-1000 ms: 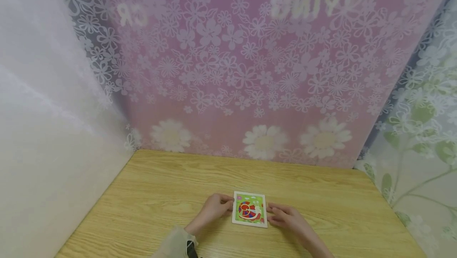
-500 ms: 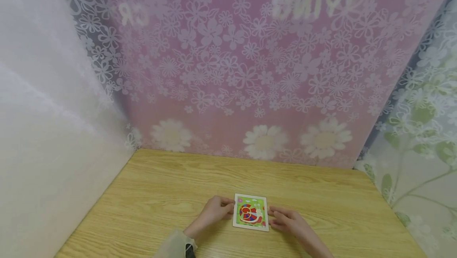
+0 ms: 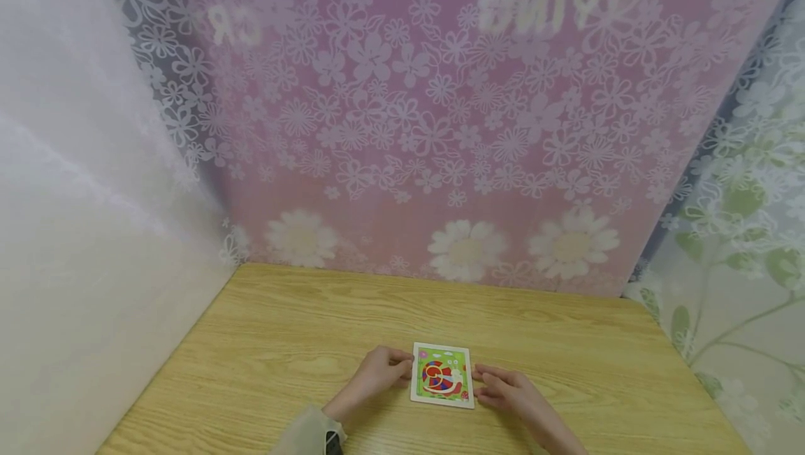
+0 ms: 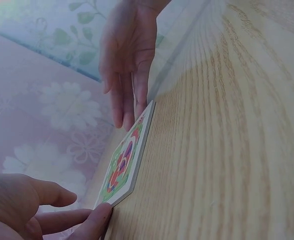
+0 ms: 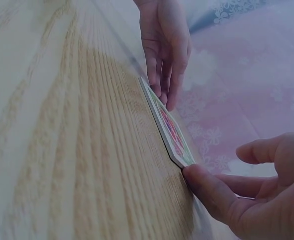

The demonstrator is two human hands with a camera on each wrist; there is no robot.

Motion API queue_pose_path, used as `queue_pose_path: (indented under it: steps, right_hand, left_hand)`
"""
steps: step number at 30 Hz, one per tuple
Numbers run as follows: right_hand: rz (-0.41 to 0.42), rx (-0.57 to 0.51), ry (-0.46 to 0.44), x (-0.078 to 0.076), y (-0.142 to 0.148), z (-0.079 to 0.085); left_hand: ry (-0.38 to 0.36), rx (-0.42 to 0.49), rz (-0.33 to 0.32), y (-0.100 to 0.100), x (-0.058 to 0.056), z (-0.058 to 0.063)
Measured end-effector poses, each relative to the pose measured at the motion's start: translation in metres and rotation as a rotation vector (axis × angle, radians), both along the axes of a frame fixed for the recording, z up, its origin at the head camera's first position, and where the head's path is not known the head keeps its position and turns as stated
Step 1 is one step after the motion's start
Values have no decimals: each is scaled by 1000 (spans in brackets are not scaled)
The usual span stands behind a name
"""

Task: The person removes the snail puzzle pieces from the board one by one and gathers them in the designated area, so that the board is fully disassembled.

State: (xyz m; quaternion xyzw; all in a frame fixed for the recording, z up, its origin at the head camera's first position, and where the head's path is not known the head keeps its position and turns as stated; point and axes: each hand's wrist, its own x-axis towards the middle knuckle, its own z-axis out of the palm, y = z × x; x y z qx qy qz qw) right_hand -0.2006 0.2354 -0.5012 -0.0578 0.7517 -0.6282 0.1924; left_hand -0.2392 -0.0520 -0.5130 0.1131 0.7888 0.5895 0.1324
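Note:
A small square snail picture puzzle [image 3: 442, 375] with a pale frame lies flat on the wooden table. Its picture is green, with a red and blue shell. My left hand [image 3: 379, 371] is at its left edge, and in the left wrist view the fingertips [image 4: 103, 210] touch the frame's side with the thumb held apart. On the opposite side is my right hand [image 3: 512, 391]. From the right wrist, its fingertips [image 5: 194, 172] meet the near corner of the frame, thumb raised away. Neither hand wraps its fingers round the puzzle.
The wood-grain table [image 3: 302, 315] runs back to a pink flowered curtain [image 3: 402, 161]. A white sheet [image 3: 94, 231] borders the left side, and a leaf-patterned curtain [image 3: 748, 231] the right. A dark watch [image 3: 333, 443] sits at my left wrist by the sleeve.
Over the first half second the puzzle slid slightly toward me and a little to the right, both hands keeping beside it. Since then almost nothing has moved.

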Motion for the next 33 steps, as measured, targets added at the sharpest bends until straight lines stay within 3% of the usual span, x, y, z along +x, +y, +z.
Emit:
queue_pose_path:
  steps: [15,26,33]
  right_hand:
    - [13,-15,21,4,1,2]
    - [-8,-35,83,-2,11,5]
    - [-54,-26,149,-8,8,8]
  left_hand:
    - [11,-13,-11,-2,-1,-1]
    - [197,-33,-59,-4,-9,4]
    - [382,-164,-90,5,-9,8]
